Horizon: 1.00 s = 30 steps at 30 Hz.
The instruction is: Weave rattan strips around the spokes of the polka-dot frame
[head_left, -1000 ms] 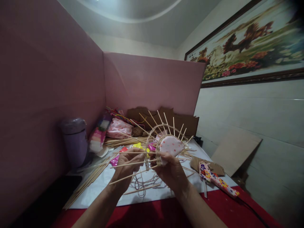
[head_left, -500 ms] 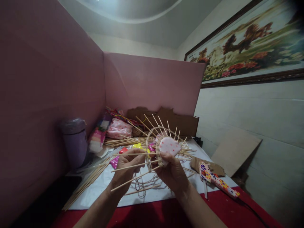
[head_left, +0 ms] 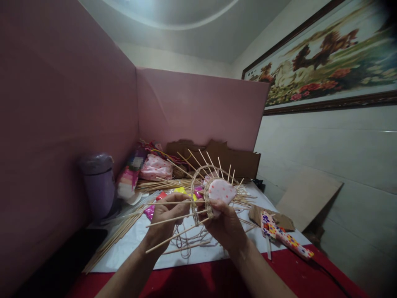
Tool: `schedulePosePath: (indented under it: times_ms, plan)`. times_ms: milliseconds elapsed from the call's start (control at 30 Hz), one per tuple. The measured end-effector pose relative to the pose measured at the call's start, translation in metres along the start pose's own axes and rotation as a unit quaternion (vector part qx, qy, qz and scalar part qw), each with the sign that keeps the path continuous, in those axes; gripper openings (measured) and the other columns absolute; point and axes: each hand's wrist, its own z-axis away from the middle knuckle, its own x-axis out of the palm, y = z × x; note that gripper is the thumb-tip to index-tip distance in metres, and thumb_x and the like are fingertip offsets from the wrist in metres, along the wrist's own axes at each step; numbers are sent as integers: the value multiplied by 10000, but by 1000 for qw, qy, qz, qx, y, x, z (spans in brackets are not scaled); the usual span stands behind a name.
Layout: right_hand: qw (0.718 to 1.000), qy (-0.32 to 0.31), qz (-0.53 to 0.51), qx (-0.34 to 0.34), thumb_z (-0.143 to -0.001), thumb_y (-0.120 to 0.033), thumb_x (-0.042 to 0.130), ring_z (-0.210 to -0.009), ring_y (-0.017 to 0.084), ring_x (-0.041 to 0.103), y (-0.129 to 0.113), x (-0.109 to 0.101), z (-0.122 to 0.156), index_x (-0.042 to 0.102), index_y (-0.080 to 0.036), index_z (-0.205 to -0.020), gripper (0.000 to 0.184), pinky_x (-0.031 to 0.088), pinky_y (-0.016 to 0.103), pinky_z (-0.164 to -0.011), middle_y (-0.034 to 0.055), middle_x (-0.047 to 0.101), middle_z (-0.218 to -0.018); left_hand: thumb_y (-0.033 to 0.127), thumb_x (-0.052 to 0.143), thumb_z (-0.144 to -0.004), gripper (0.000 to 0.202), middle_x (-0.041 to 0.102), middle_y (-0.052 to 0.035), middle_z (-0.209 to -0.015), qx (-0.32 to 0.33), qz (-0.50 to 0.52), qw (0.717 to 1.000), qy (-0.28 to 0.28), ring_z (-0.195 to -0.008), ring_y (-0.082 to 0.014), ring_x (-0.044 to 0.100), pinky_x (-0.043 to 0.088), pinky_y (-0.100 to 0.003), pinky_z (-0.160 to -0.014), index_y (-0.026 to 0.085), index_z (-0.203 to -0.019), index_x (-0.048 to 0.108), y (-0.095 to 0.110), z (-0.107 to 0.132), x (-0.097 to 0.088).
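Observation:
Between my hands is a small handwoven twine piece with thin wooden sticks (head_left: 178, 217) fanning out from it. Its middle is a pad of white cloth with red dots (head_left: 221, 189), edged by wound twine. An outer ring of jute twine (head_left: 198, 173) runs across the sticks. My right hand (head_left: 228, 227) grips the lower edge of the padded middle, thumb on the cloth. On the left side, my left hand (head_left: 166, 217) pinches at a stick where the outer twine crosses; the fingertips partly hide that spot. Loose twine (head_left: 186, 240) lies below on the white sheet.
At the right lies a flower-patterned glue gun (head_left: 279, 236) by a cardboard scrap (head_left: 287, 219). Bundled sticks (head_left: 116, 238) lie to the left, near a lidded purple container (head_left: 98, 186). Dotted cloth (head_left: 155, 166), coloured packets (head_left: 180, 190) and torn cardboard (head_left: 242, 161) are behind.
Almost nothing differs. Both hands keep their hold on the twine-and-stick piece, and the view has shifted very slightly.

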Motion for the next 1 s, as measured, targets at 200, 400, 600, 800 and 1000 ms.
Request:
schedulePosePath:
  times_ms: [200, 400, 600, 800, 1000]
  plan:
    - [1000, -10, -2, 0, -695, -91, 551, -680, 110, 623, 0, 1, -1, 633, -108, -855, 181, 506, 188, -620, 65, 696, -811, 286, 723, -641, 152, 468, 52, -472, 1, 10, 1000, -13, -422, -26, 325, 225, -160, -396, 156, -697, 666, -3, 0, -3]
    - [1000, -13, -1, -3, -689, -88, 550, -666, 105, 613, 1, -1, -1, 634, -125, -837, 174, 495, 186, -610, 59, 697, -804, 292, 724, -636, 160, 469, 54, -469, -6, 9, 1000, -9, -426, -29, 332, 231, -162, -402, 155, -689, 662, -3, 0, -3]
    - [1000, -22, -3, -8, -701, -106, 561, -687, 112, 622, 0, -2, 0, 639, -128, -807, 133, 503, 199, -632, 63, 701, -818, 264, 706, -664, 113, 455, 57, -453, -4, -2, 1000, -3, -417, -34, 304, 192, -179, -402, 166, -708, 672, -3, -1, -1]
    - [999, 31, 17, -19, -697, -138, 619, -662, 114, 632, 1, 0, -1, 643, -119, -824, 130, 504, 178, -551, 61, 702, -794, 249, 653, -722, 171, 542, 6, -590, 5, -23, 999, -34, -507, -64, 359, 216, -208, -459, 178, -870, 702, -10, -3, -6]
    - [996, 66, 0, -56, -726, -161, 637, -687, 123, 629, 5, -2, -7, 668, -119, -846, 130, 503, 204, -566, 51, 704, -790, 256, 583, -774, 256, 441, 35, -556, -23, -6, 999, -38, -487, -65, 244, 155, -223, -450, 197, -1008, 670, -15, -2, -8]
